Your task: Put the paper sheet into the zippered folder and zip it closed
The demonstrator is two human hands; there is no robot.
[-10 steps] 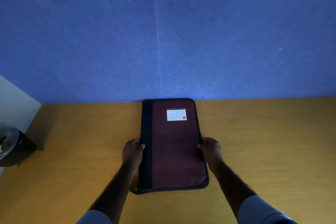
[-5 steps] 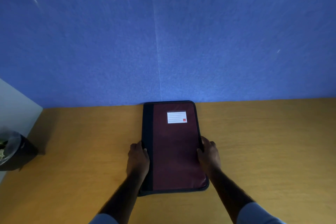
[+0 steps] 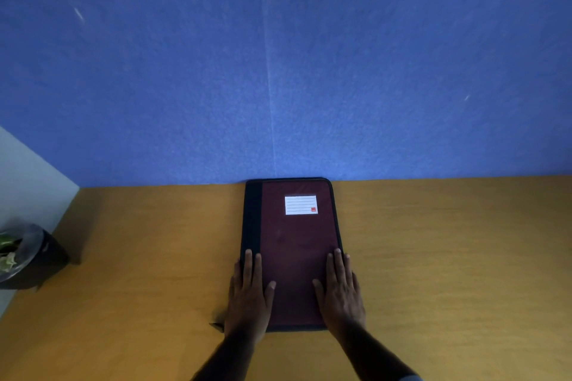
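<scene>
A blue wall [image 3: 278, 56] of fine, felt-like texture fills the upper half of the view, crossed by a faint vertical seam. Below it, a flat wooden table [image 3: 448, 257] with an ochre, lightly grained surface is seen. A pale panel [image 3: 28, 182] is met at the table's left end, and a dark round bin [image 3: 31, 257] lined with shiny plastic is seen there.

The zippered folder [image 3: 294, 244] is laid flat on the table, shut, its far short edge touching the wall. It is a tall rectangle with rounded corners; its cover is of matte maroon fabric, with a dark strip along the left side and dark edging all round. A white lined label [image 3: 301, 205] with a small red mark is fixed near its far end. The paper sheet is not seen.

The left hand [image 3: 249, 297] is pressed flat, palm down, on the folder's near left part, its fingers stretched out and nothing clasped. The right hand [image 3: 340, 294] is laid likewise on the near right part, spread and grasping nothing.
</scene>
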